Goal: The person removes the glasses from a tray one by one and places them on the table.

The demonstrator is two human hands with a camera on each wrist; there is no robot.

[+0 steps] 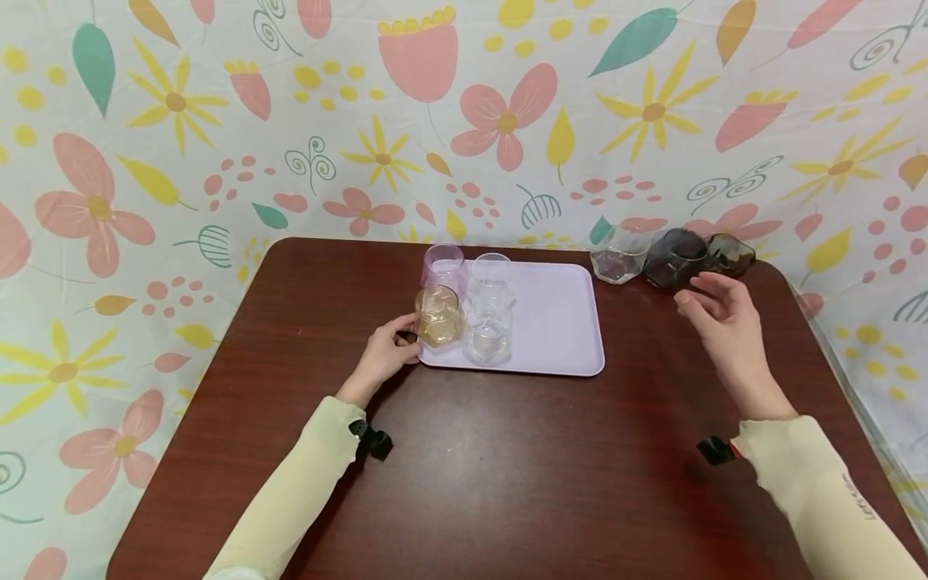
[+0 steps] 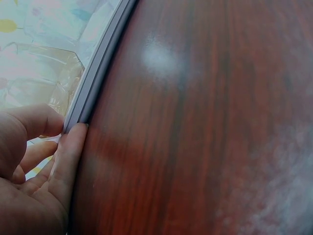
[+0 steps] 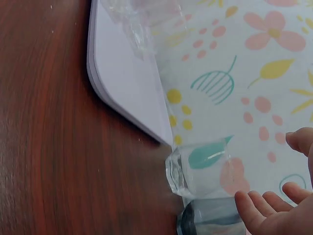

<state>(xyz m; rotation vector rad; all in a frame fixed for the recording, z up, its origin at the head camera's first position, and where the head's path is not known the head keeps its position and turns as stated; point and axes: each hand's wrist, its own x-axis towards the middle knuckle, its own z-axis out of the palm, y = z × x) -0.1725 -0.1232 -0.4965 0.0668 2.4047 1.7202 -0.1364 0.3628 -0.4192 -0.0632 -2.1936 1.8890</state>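
My left hand (image 1: 386, 351) is at the near left corner of a lilac tray (image 1: 558, 318). In the left wrist view its fingers (image 2: 71, 147) pinch the tray's rim (image 2: 95, 73). Close above those fingers on the tray stands an amber glass (image 1: 439, 318). A pink-purple glass (image 1: 444, 270) is behind it, and clear glasses (image 1: 488, 338) stand in a column beside it. My right hand (image 1: 725, 330), fingers relaxed and holding nothing, hovers over the table by a dark grey glass (image 1: 674, 258) and a smoky brown glass (image 1: 728, 256).
A clear faceted glass (image 1: 618, 258) stands left of the dark grey one, at the back right edge of the brown wooden table (image 1: 464, 467). Behind the table hangs a flower-patterned cloth (image 1: 406, 145). Both forearms wear pale sleeves with black wrist straps.
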